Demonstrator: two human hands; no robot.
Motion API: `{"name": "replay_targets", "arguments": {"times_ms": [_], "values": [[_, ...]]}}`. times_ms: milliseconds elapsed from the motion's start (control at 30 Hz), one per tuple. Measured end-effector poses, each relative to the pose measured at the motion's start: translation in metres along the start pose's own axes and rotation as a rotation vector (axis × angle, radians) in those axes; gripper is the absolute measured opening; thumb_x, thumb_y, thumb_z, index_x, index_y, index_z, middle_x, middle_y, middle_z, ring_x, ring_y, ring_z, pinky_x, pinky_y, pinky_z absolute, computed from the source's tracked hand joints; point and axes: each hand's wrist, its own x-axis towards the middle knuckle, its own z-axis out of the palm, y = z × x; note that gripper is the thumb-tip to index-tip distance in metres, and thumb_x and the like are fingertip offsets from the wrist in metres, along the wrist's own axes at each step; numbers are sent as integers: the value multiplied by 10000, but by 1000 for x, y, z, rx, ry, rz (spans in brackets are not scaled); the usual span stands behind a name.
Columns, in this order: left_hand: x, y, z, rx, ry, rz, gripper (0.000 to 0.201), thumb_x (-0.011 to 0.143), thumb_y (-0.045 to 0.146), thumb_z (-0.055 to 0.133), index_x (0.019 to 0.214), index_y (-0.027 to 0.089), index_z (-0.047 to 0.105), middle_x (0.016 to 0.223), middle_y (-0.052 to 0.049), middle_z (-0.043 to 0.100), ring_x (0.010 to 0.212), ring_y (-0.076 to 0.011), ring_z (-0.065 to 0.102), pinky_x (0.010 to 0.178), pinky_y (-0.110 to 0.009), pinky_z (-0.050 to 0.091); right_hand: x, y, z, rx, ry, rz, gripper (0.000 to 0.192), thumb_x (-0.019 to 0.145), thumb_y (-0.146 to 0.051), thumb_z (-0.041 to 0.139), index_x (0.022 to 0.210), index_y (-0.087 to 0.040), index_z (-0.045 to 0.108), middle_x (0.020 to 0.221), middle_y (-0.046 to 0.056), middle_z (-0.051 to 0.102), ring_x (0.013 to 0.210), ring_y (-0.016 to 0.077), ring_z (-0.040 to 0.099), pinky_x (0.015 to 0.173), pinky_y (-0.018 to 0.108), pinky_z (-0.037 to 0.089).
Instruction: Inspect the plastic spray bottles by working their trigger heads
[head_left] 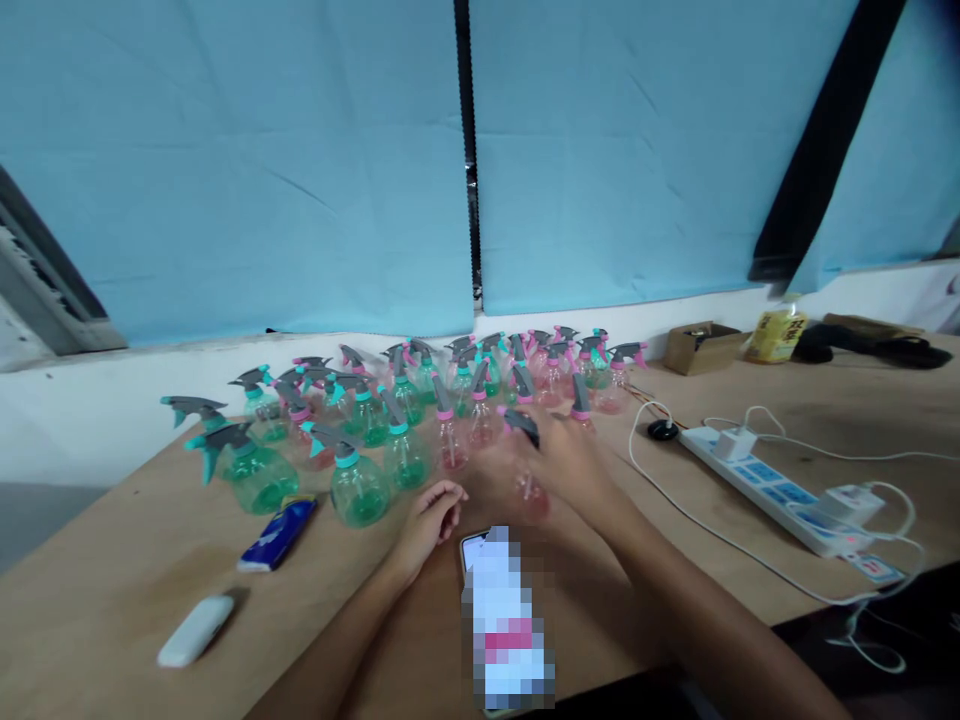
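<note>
Firstly, at the left side of the desk [90, 560], there lie a white rounded case [196, 632] and a blue packet [277, 535]. Just behind the packet begin the green spray bottles [360, 492], which stand upright in a loose crowd, and farther to the right they are mixed with pink ones. In front of this crowd is the left hand [437, 512]; its fingers are loosely curled, and I see nothing held in it. The phone [510, 620] lies near this hand, with its screen lit. Next comes the pink spray bottle [533, 497], which is at the front of the group, beyond the phone. The right hand [566, 450] is closed around its upper part, near the grey trigger head, though blur hides the exact finger contact. At the far right is the white power strip [765, 490], with its cables.

In my judgement, the step in hand is the handling of this one bottle. The next move calls for a steady grip and an upright bottle, because its neighbours stand close and could be knocked over.
</note>
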Motion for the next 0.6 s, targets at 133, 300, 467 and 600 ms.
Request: {"name": "replay_targets", "arguments": {"times_ms": [133, 300, 467, 600], "values": [[-1, 0, 1, -9, 9, -3, 275, 794, 461, 573, 780, 189, 606, 536, 66, 475, 409, -69, 368, 416, -189, 204, 13, -22, 37, 399, 3, -69, 301, 869, -295, 572, 1160, -270, 647, 974, 53, 718, 834, 234, 646, 732, 326, 455], [3, -5, -1, -4, 9, -3, 279, 817, 462, 559, 787, 187, 596, 526, 69, 471, 407, -68, 360, 410, -184, 200, 21, -26, 81, 760, 3, -22, 257, 836, -323, 601, 1067, -226, 658, 897, 17, 685, 766, 184, 605, 718, 294, 469], [3, -9, -3, 3, -3, -8, 278, 823, 456, 557, 801, 182, 599, 531, 69, 477, 411, -64, 369, 412, -180, 207, 23, -15, 108, 938, -18, -17, 249, 751, -223, 598, 991, -192, 658, 837, 13, 642, 754, 162, 574, 721, 275, 471], [3, -8, -3, 2, -9, -9, 315, 813, 486, 567, 757, 176, 583, 531, 67, 478, 413, -60, 374, 412, -179, 208, 27, -9, 110, 1050, -234, -67, 169, 748, -205, 555, 863, -206, 679, 780, -10, 645, 761, 155, 586, 780, 296, 486]]}}
